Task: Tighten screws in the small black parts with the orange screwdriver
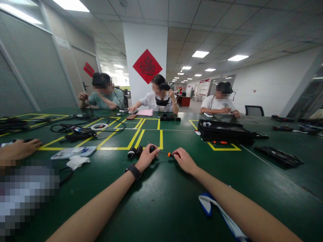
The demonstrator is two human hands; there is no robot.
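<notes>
My left hand (146,159), with a dark band on its wrist, is closed around a small black rounded part (152,148). Its kind is too small to make out. My right hand (185,160) grips a screwdriver (170,154) by its orange and black handle. The thin shaft points left toward the black part; whether its tip touches it cannot be seen. Just left of my left hand stand a black cylindrical piece with a pale band (131,153) and a second black piece (139,151), partly hidden by the hand.
A black open case (224,129) lies at the right, near a black tray (277,156). Under my right forearm is a blue-and-white strap (207,204). Cables (78,129), a plastic bag (73,152) and tissue (77,162) lie left. Several people sit around the green table (156,208).
</notes>
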